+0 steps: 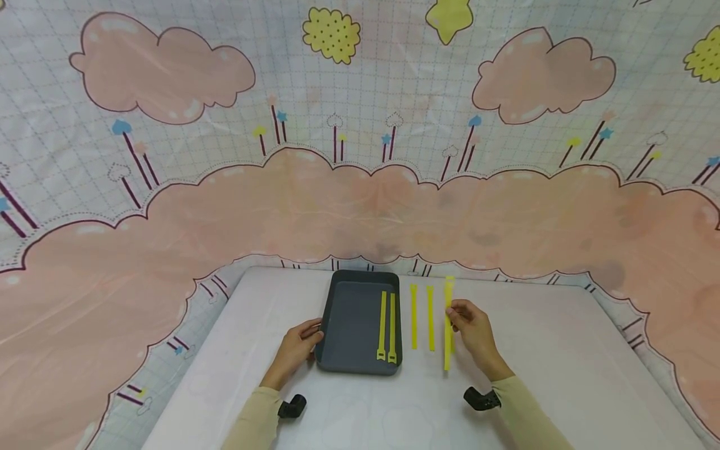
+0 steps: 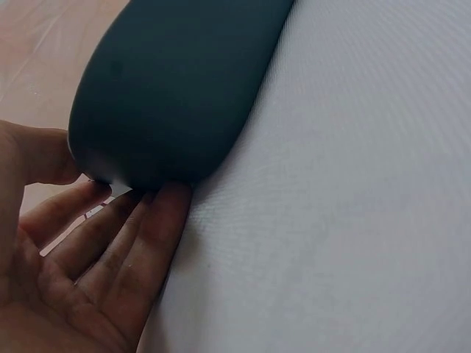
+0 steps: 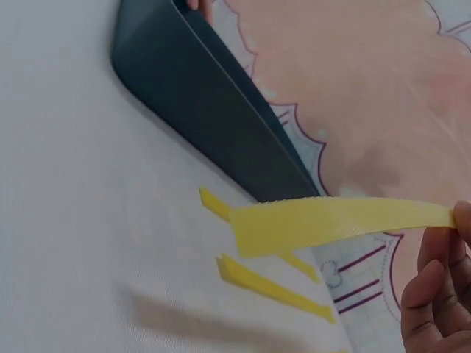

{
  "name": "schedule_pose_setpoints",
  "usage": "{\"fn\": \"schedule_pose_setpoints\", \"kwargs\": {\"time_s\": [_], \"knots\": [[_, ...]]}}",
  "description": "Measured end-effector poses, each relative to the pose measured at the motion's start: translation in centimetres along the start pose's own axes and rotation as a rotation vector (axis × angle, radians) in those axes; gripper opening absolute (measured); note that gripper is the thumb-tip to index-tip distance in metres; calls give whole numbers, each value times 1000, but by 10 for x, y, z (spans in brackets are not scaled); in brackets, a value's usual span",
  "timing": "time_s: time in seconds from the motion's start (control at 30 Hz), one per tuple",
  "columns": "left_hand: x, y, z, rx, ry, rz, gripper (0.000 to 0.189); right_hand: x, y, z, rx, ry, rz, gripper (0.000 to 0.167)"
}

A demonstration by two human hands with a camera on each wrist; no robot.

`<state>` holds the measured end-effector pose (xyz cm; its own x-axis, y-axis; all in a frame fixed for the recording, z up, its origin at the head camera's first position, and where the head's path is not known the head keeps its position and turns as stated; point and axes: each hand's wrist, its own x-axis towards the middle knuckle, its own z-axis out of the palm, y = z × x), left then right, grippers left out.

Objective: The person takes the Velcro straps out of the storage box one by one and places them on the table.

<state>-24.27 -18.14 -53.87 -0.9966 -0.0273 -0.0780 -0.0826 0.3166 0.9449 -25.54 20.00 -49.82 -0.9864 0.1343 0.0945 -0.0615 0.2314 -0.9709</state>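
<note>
A dark grey tray (image 1: 351, 331) lies on the white table. My left hand (image 1: 292, 351) holds its left edge, thumb at the rim and fingers against the outer wall, as the left wrist view shows. Between the thumb and fingers of my right hand (image 1: 475, 331) a yellow hook-and-loop cable tie (image 1: 447, 340) is pinched, raised above the table; its free end (image 3: 280, 225) reaches toward the tray in the right wrist view. Two similar ties (image 1: 382, 322) lie side by side in the tray's right part, slotted heads toward me.
To the tray's right, two more yellow ties (image 1: 414, 315) (image 1: 430, 319) lie on the white table (image 1: 562, 362). A yellow sliver (image 1: 452, 344) shows behind the pinched tie. Patterned cloth (image 1: 394, 212) rises beyond the table's far edge. Black wrist devices (image 1: 292, 406) (image 1: 481, 399) sit at both cuffs.
</note>
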Motion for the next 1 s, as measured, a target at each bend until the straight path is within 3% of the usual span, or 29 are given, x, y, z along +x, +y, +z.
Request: {"fn": "schedule_pose_setpoints", "kwargs": {"time_s": [0.47,0.8,1.0], "knots": [[-1,1,-1,3,-7,-1,41,13,13,-31,-36,43,45,24],[-1,4,0,18,0,-14,41,25,15,-47,-137,-6,73,25],[-2,4,0,0,-3,-21,41,30,21,-49,-121,-29,113,27]]}}
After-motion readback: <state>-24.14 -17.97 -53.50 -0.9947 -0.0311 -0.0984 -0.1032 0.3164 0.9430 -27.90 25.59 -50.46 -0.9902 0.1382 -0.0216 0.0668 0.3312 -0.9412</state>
